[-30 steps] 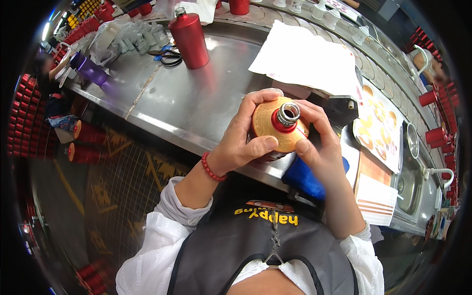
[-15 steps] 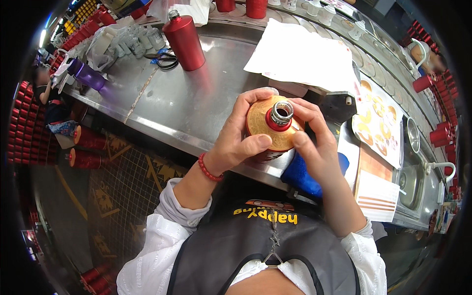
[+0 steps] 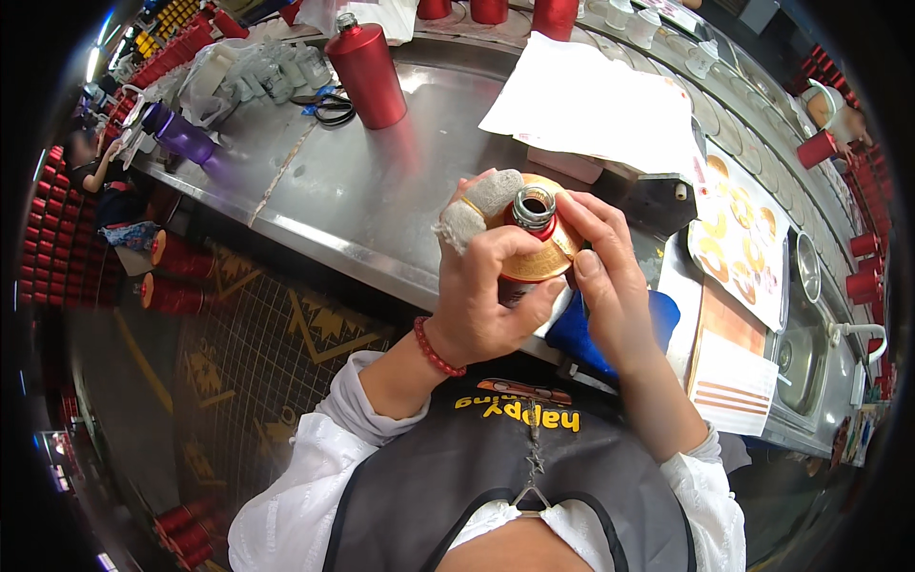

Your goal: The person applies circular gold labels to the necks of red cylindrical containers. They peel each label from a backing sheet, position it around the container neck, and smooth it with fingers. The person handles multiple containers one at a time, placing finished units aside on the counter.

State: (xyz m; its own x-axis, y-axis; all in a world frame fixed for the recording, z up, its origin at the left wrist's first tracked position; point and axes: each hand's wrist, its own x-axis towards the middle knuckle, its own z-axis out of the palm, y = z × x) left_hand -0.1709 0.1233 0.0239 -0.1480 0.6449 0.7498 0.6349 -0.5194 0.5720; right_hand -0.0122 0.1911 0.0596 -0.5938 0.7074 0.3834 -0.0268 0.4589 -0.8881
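Note:
I hold a small bottle (image 3: 534, 250) close to my chest, seen from above: gold round label on its shoulder, red neck, open silver mouth. My left hand (image 3: 486, 286) wraps its left side, with white cloth wraps on two fingertips. My right hand (image 3: 610, 276) presses the label's right edge with thumb and fingers. A tall red bottle (image 3: 367, 71) with a silver cap stands on the steel counter (image 3: 381, 200) beyond.
A white paper sheet (image 3: 591, 100) lies on the counter at the back right, a sheet of round gold labels (image 3: 734, 234) to the right. Scissors (image 3: 329, 107), plastic bags and a purple bottle (image 3: 181, 138) sit at the left. Red bottles line the far edge. A blue object (image 3: 596, 338) lies under my right hand.
The bottle has come nearer to me and turned a little in my hands. My right fingers have shifted along the gold label's right edge. The wrapped left fingertips now lie over the shoulder.

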